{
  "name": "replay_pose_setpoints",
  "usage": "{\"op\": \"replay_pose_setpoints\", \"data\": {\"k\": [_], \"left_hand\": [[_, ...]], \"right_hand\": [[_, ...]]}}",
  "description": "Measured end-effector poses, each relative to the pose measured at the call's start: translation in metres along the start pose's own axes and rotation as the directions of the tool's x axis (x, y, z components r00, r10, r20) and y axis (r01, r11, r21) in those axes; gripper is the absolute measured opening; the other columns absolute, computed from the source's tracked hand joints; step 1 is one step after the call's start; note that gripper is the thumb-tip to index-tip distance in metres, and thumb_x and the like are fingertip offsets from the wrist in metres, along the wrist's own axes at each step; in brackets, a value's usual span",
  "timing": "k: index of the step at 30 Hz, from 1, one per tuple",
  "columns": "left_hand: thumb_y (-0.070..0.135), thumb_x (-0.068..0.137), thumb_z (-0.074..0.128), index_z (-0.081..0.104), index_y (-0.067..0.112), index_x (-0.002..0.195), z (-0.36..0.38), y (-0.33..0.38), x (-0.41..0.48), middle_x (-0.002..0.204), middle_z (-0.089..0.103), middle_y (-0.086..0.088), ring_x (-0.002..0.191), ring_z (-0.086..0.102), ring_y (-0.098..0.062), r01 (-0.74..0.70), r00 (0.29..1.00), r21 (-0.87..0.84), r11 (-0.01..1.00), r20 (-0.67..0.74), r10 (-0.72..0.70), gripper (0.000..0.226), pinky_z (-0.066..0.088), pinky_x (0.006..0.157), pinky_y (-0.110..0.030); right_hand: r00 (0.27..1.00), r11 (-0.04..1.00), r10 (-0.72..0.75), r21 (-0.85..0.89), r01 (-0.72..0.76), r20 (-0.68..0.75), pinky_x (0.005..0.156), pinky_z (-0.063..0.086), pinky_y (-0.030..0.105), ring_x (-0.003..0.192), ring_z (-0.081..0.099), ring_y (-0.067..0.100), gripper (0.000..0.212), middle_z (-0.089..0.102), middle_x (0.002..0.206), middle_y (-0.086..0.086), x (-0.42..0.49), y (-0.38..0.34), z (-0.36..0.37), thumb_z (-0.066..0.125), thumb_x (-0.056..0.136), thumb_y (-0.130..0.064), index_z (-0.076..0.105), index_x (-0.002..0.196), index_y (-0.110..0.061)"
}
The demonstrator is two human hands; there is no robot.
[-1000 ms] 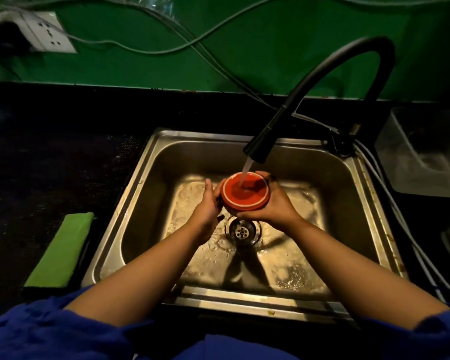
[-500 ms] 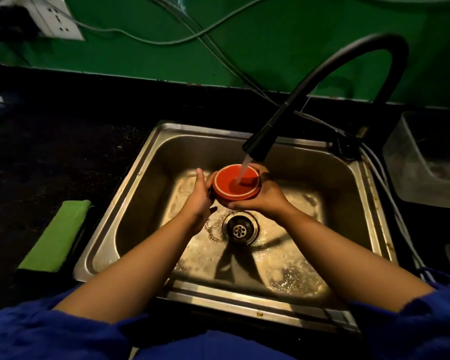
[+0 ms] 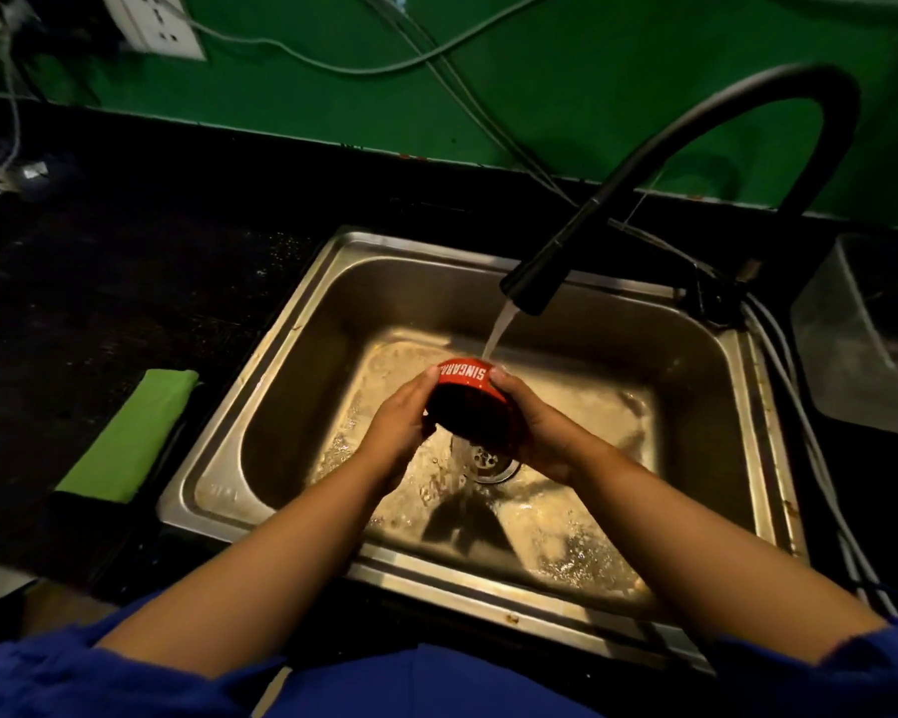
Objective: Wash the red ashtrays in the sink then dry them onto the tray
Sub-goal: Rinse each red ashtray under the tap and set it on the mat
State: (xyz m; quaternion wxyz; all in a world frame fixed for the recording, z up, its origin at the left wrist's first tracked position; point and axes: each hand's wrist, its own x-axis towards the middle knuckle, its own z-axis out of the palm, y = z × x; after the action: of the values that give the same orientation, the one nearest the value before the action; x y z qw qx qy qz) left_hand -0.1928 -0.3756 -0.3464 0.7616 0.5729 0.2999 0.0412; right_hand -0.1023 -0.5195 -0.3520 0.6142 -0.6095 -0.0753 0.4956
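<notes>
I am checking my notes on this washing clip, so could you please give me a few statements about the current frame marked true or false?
1. Both hands hold the red ashtray over the sink. True: the left hand and right hand grip its sides.
2. The faucet is turned off. False: water runs from it onto the ashtray.
3. A folded green cloth lies on the counter left of the sink. True.
4. The ashtray rests on the sink bottom. False: it is held up above the drain.
5. The ashtray's open top faces the camera. False: its lettered side wall and dark underside show.
</notes>
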Motion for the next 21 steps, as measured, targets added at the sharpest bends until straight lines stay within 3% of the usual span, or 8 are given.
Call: {"op": "replay_pose_setpoints", "data": {"k": [4, 6, 8, 10, 13, 14, 17, 21], "left_hand": [[0.056, 0.092, 0.041, 0.064, 0.024, 0.094, 0.001, -0.011, -0.015, 0.102, 0.064, -0.007, 0.086, 0.057, -0.023, 0.197, 0.974, 0.221, 0.955, -0.160, -0.163, 0.039, 0.044, 0.071, -0.031], [0.060, 0.090, 0.039, 0.064, 0.018, 0.101, -0.003, -0.015, -0.021, 0.101, 0.064, -0.010, 0.080, 0.056, -0.025, 0.268, 0.955, 0.276, 0.923, -0.201, -0.217, 0.050, 0.043, 0.065, -0.031], [0.061, 0.090, 0.036, 0.062, 0.016, 0.103, -0.007, -0.014, -0.026, 0.104, 0.065, -0.011, 0.090, 0.061, -0.028, 0.269, 0.956, 0.305, 0.913, -0.199, -0.215, 0.054, 0.051, 0.076, -0.037], [0.060, 0.090, 0.037, 0.064, 0.016, 0.099, -0.011, -0.009, -0.033, 0.102, 0.068, -0.011, 0.096, 0.064, -0.026, 0.185, 0.977, 0.327, 0.927, -0.161, -0.138, 0.052, 0.052, 0.089, -0.040], [0.052, 0.082, 0.054, 0.062, 0.024, 0.106, -0.021, 0.000, -0.047, 0.109, 0.067, -0.003, 0.095, 0.063, -0.010, -0.036, 0.999, 0.377, 0.925, 0.018, 0.032, 0.037, 0.051, 0.085, -0.024], [0.044, 0.077, 0.064, 0.055, 0.026, 0.117, -0.027, 0.003, -0.051, 0.115, 0.063, 0.003, 0.098, 0.060, -0.003, -0.099, 0.994, 0.416, 0.904, 0.091, 0.067, 0.045, 0.049, 0.084, -0.018], [0.029, 0.050, 0.089, 0.022, 0.031, 0.145, -0.051, 0.005, -0.054, 0.128, 0.046, 0.016, 0.114, 0.051, 0.002, -0.261, 0.960, 0.543, 0.798, 0.231, 0.157, 0.116, 0.042, 0.094, -0.011], [0.020, 0.041, 0.094, 0.028, 0.031, 0.140, -0.069, 0.022, -0.051, 0.135, 0.044, 0.016, 0.121, 0.045, 0.005, -0.426, 0.905, 0.536, 0.729, 0.272, 0.328, 0.119, 0.036, 0.099, -0.008]], "right_hand": [[0.995, 0.991, 0.074, 0.113, -0.066, -0.069, 0.094, 0.048, 0.041, 0.113, 0.059, 0.029, 0.063, 0.063, 0.121, 0.015, -0.005, 0.027, 0.008, 0.049, 0.079, -0.061, 0.055, 0.127, -0.020], [0.994, 0.985, 0.084, 0.156, -0.071, -0.076, 0.092, 0.050, 0.041, 0.112, 0.060, 0.029, 0.061, 0.063, 0.122, 0.013, -0.009, 0.035, 0.012, 0.048, 0.081, -0.059, 0.054, 0.127, -0.020], [0.994, 0.984, 0.075, 0.168, -0.060, -0.081, 0.093, 0.051, 0.044, 0.111, 0.061, 0.029, 0.061, 0.063, 0.122, 0.012, -0.012, 0.037, 0.016, 0.046, 0.082, -0.061, 0.052, 0.128, -0.022], [0.993, 0.985, 0.070, 0.162, -0.055, -0.091, 0.088, 0.053, 0.044, 0.108, 0.062, 0.030, 0.060, 0.064, 0.119, 0.012, -0.013, 0.033, 0.019, 0.042, 0.084, -0.063, 0.052, 0.127, -0.022], [0.990, 0.983, 0.107, 0.160, -0.090, -0.096, 0.081, 0.055, 0.044, 0.102, 0.065, 0.031, 0.059, 0.068, 0.111, 0.014, -0.012, 0.020, 0.027, 0.035, 0.088, -0.064, 0.056, 0.119, -0.019], [0.989, 0.984, 0.117, 0.146, -0.103, -0.092, 0.077, 0.056, 0.043, 0.098, 0.065, 0.031, 0.058, 0.068, 0.107, 0.015, -0.012, 0.014, 0.030, 0.033, 0.089, -0.064, 0.057, 0.116, -0.018], [0.984, 0.986, 0.159, 0.065, -0.154, -0.075, 0.070, 0.054, 0.039, 0.088, 0.065, 0.030, 0.061, 0.068, 0.097, 0.016, -0.008, -0.004, 0.042, 0.028, 0.090, -0.066, 0.059, 0.106, -0.016], [0.981, 0.980, 0.191, -0.057, -0.192, -0.023, 0.076, 0.054, 0.038, 0.098, 0.065, 0.036, 0.078, 0.068, 0.106, 0.022, 0.003, -0.027, 0.064, 0.026, 0.086, -0.074, 0.061, 0.112, -0.009]]}}
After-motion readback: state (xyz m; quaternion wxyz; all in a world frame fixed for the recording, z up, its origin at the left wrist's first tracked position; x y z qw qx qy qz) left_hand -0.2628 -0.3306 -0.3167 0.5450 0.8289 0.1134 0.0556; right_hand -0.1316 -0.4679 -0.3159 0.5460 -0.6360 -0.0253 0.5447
